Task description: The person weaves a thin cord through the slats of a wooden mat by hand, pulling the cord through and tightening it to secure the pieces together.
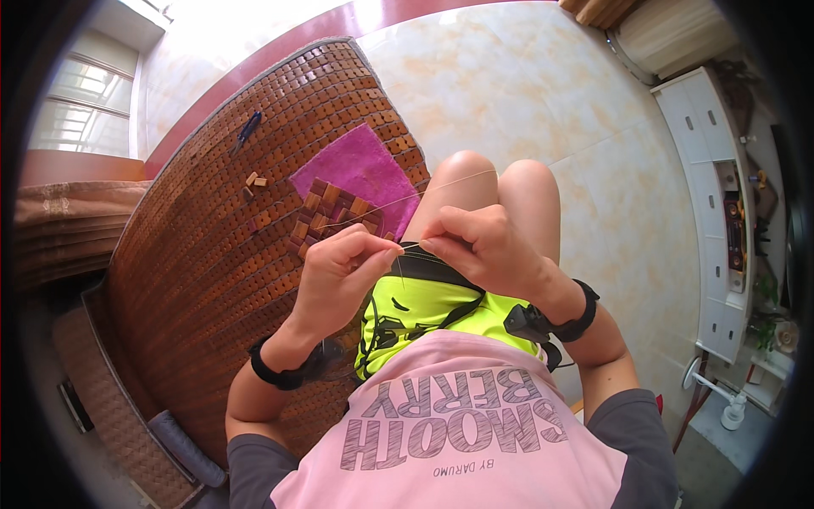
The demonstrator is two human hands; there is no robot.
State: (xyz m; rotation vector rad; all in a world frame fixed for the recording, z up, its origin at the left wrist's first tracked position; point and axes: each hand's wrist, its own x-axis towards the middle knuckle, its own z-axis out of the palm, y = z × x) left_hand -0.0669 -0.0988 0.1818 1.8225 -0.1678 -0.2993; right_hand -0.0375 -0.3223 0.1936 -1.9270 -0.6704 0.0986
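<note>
My left hand [343, 267] and my right hand [483, 246] are close together above my lap, each with thumb and forefinger pinched. Between the fingertips runs a thin, pale thread [409, 247]. A loop of it arcs over my knees and back toward a small patch of wooden tiles [335, 212], though its exact path is hard to follow. This patch, in light and dark brown checks, lies left of my hands, partly on a pink cloth [360, 170].
A brown tile mat [212, 212] covers the seat to my left. On it rest several loose wooden tiles [258, 181] and a dark blue tool [248, 131], too small to name surely. A white cabinet [699, 170] stands at the right, beyond the pale tiled floor [627, 195].
</note>
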